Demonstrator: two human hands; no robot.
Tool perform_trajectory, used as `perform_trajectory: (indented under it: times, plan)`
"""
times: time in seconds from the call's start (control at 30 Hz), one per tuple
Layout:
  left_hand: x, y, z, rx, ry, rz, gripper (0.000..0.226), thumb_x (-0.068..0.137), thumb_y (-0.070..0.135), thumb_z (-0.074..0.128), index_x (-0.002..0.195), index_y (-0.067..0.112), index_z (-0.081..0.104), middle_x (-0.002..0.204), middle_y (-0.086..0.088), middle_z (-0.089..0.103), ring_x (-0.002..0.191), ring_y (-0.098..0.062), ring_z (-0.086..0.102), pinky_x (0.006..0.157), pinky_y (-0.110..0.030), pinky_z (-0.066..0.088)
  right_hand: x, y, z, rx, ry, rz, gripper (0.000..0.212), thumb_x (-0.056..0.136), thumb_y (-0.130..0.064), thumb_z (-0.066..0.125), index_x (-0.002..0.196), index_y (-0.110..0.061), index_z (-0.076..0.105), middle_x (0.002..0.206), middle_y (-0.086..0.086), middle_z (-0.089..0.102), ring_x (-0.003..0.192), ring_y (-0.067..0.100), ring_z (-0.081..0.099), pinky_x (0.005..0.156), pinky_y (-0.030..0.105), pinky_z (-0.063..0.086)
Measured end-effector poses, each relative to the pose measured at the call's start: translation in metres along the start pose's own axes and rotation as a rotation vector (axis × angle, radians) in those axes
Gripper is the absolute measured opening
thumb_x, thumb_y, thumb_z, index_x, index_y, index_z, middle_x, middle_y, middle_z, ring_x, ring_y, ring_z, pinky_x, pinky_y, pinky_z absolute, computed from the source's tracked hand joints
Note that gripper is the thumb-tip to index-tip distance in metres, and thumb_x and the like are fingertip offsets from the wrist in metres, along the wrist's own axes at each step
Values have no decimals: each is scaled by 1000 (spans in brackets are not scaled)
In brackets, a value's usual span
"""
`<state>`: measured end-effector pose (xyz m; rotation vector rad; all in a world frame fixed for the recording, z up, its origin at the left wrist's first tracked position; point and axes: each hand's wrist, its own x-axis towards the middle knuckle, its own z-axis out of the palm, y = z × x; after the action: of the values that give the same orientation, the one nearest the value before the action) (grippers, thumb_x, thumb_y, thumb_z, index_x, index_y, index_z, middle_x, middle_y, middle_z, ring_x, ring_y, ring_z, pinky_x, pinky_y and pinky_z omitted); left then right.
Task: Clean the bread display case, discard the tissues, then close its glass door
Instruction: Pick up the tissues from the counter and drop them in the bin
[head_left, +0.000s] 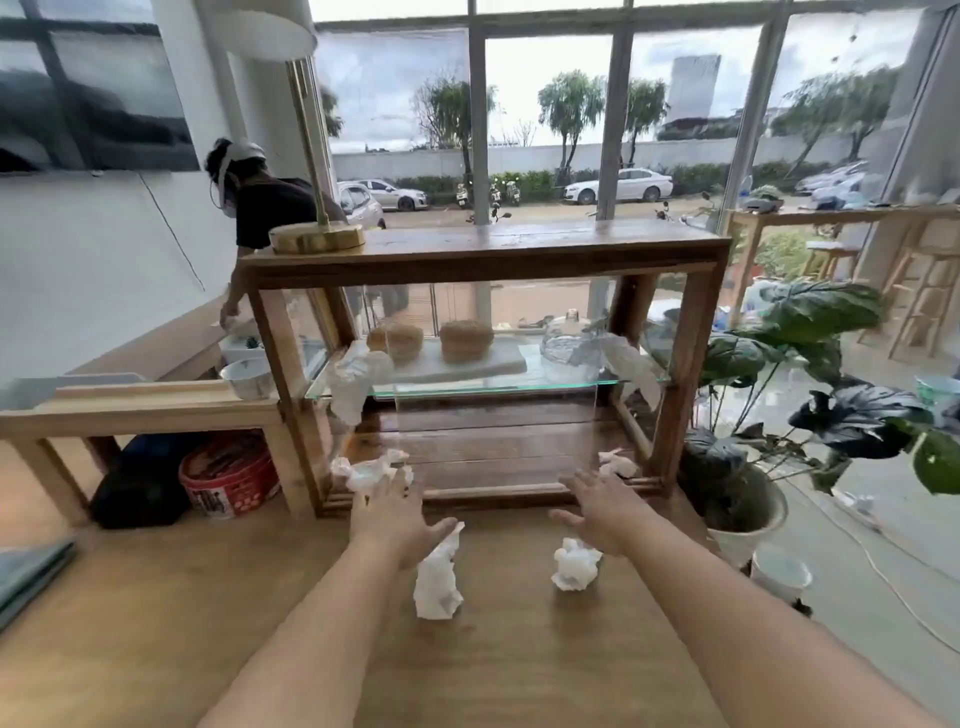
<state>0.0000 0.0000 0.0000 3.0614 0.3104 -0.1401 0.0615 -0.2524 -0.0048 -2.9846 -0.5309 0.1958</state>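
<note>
Wooden counter (156, 623) by the windows — case (483, 364) dead ahead, door looks open. Our left hand (397, 514) spread, empty, beside tissue (439, 577); second tissue (574, 564) near our right hand (605, 512), also splayed — we're reaching to gather. Plant (810, 374) crowds the right.

You face the display case (483, 364) standing at the far side of the table (156, 623). On its glass shelf (467, 387), two loaves (466, 340) sit left of a glass dome (571, 348). A lamp (311, 228) stands on the case's top, at the left. Two crumpled tissues (439, 577) lie on the table near you, between your left hand (395, 514) and right hand (602, 512). More tissues (369, 470) lie at the case's near left corner. A potted plant (795, 395) stands to the right.
</note>
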Motion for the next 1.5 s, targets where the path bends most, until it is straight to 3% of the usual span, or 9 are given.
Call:
perform_trajectory:
  times: [0.1,0.2,0.33,0.47,0.73,0.93,1.1,1.23,1.5]
  plan:
    - [3,0,35,22,-141,61,82,86,64,42,151,28,8,162,-1,4,147,-24,13,114,-46,22,-4,-3,32,45,-145,37,64,91,-51,40,146,-25,19,158,0,15,144,22,18,114,42,25]
    - [1,-1,64,-19,-231,140,73,84,49,60,145,38,24,160,6,14,141,-21,29,110,-41,31,-10,-4,60,77,-171,10,53,90,-40,47,140,-29,35,152,-4,31,136,21,32,107,39,35]
    - [1,-9,90,-198,-213,181,44,84,16,63,126,28,59,144,4,47,126,-20,48,104,-31,40,-9,-4,85,116,-122,-29,32,86,-15,46,112,-20,64,126,5,56,115,24,51,93,33,45]
    - [2,-6,91,-212,-130,191,27,85,14,57,108,22,71,116,-4,66,108,-24,59,88,-31,47,-7,-1,97,206,-38,14,25,84,-7,50,92,-17,71,96,2,56,94,22,56,79,30,46]
    - [15,25,53,-277,-40,309,26,81,6,50,90,16,72,95,-5,71,91,-27,65,74,-30,50,-17,18,62,240,199,47,26,89,-7,48,103,-17,68,111,5,61,101,25,58,86,34,49]
    - [16,140,38,-177,-7,628,21,88,10,52,101,12,69,103,-6,70,97,-25,65,82,-30,50,-91,91,42,198,282,317,25,88,-7,46,99,-16,67,109,9,61,99,30,58,74,31,42]
    - [-31,278,52,-167,-29,906,23,82,16,57,102,16,69,103,-5,70,98,-26,63,76,-34,53,-212,186,40,155,331,621,26,90,-10,46,106,-16,66,110,12,64,101,33,60,83,37,49]
    - [-84,379,74,-138,-151,1114,14,77,24,47,81,17,59,91,-5,68,92,-26,63,71,-32,51,-299,244,56,246,372,835,26,89,-12,47,105,-15,67,112,9,64,100,32,61,83,34,47]
    - [-181,479,176,4,-431,1290,17,84,20,52,92,9,63,102,-13,68,98,-33,61,76,-33,47,-414,267,166,490,250,1136,27,83,-12,51,106,-17,67,113,7,63,105,26,58,87,31,44]
